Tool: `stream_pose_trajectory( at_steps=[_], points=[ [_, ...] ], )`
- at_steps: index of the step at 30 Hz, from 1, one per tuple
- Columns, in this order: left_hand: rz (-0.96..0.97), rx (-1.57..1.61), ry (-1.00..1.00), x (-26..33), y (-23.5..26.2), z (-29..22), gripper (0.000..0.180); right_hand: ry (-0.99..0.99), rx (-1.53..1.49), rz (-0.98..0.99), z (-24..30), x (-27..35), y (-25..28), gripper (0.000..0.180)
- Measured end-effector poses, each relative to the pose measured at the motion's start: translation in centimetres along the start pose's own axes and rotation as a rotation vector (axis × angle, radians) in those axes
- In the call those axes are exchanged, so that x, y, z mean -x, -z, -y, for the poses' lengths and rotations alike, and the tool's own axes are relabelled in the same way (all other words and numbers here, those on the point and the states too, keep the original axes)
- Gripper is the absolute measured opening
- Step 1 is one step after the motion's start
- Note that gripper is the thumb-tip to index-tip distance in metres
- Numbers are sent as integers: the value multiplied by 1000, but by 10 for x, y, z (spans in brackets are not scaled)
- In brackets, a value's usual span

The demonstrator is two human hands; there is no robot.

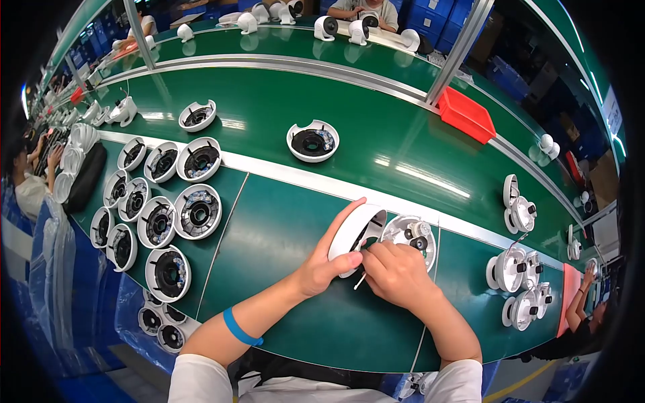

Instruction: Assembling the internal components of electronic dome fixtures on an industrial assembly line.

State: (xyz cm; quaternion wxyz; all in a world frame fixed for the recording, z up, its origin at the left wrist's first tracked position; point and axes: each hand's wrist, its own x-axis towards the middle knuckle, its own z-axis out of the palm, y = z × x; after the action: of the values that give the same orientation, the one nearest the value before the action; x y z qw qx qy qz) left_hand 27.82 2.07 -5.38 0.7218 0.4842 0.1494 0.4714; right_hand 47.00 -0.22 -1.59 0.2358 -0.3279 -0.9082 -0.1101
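Note:
My left hand (319, 263) grips a white round housing (354, 232) by its rim and holds it tilted on edge above the table. Its dark inner side faces right. My right hand (398, 274) is closed, fingers pinched at the housing's open side. From under those fingers a thin white stick-like piece (359, 281) pokes out, pointing down and left; its other end is hidden. Just behind my right hand lies another white round housing (431, 258) with a lens module (419, 242) and white parts inside, partly covered by the hand.
Several white housings with black insides (199, 211) cluster at the left. Two more, including a notched housing (313, 141), lie on the green belt (262, 101). White camera assemblies (510, 270) stand at the right. A red tray (466, 115) rests by the far rail. Other people work around.

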Motion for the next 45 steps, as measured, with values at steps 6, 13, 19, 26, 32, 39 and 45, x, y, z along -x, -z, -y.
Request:
stream_pose_trajectory(
  at_steps=[6,13,19,26,32,39,45],
  points=[
    [47,-238,-111,2,-2,2,97,-55,-117,63,0,1,6,18],
    [97,-340,-163,1,-2,8,98,-38,-147,138,-5,4,5,18],
    [64,-35,-55,0,-2,3,96,-45,-222,114,-6,2,10,16],
    [86,-73,-86,-1,-4,3,97,-41,-182,90,-5,4,5,20],
    [96,-306,-157,0,-2,7,98,-72,-225,113,-4,-2,13,20],
    [94,-127,-74,2,-8,6,99,-38,-148,-17,-10,9,-1,24],
    [95,-177,-112,4,-7,10,98,-123,-147,-17,-1,16,-7,24]
  ],
)
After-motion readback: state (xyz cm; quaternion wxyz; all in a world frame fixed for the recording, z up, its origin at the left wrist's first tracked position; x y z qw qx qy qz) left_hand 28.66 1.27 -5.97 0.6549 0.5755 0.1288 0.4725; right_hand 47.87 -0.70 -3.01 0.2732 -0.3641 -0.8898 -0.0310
